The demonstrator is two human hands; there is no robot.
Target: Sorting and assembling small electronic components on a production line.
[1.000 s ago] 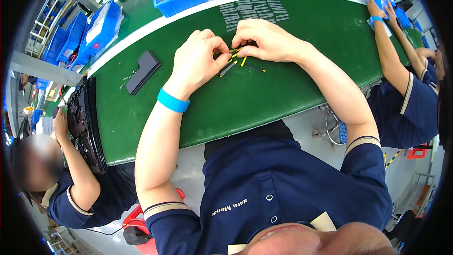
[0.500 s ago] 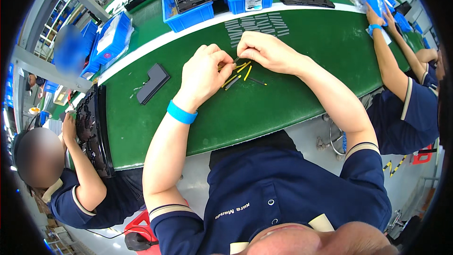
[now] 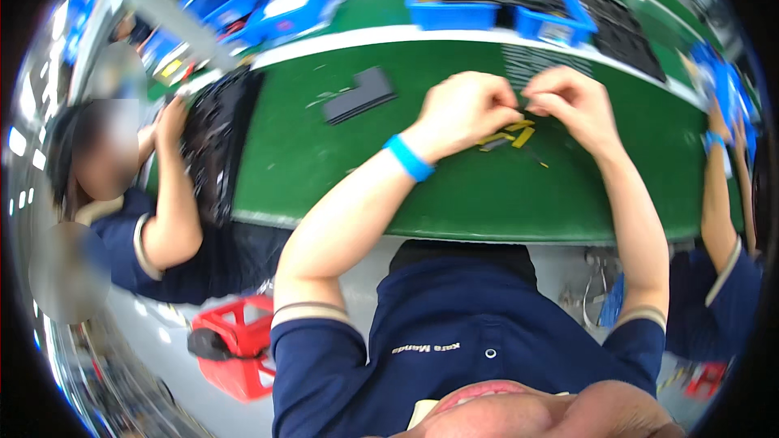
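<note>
My left hand (image 3: pixel 471 109), with a blue band on its wrist, is held over the green table, thumb and fingers pinched together. Close on its right, my right hand (image 3: pixel 574 105) is pinched too, its fingertips a small gap from the left ones. A tiny dark bit shows between the fingertips, too blurred to name. Just below them lie several short yellow strips (image 3: pixel 523 138) and a dark grey strip (image 3: pixel 493 145). Beyond the hands, rows of thin grey strips (image 3: pixel 518 65) are laid out, partly hidden by my right hand.
A dark grey L-shaped block (image 3: pixel 362 98) lies left on the green table (image 3: pixel 365 186). Blue bins (image 3: pixel 454 16) with black trays stand at the back. At left a person (image 3: pixel 166 211) handles a black tray (image 3: pixel 217 138); another person's arm (image 3: pixel 718 186) is at right. A red stool (image 3: pixel 239 349) stands lower left.
The view has swung, so the table and bins appear farther right. My hands, almost touching before around a small dark strip, are now slightly apart above the yellow strips.
</note>
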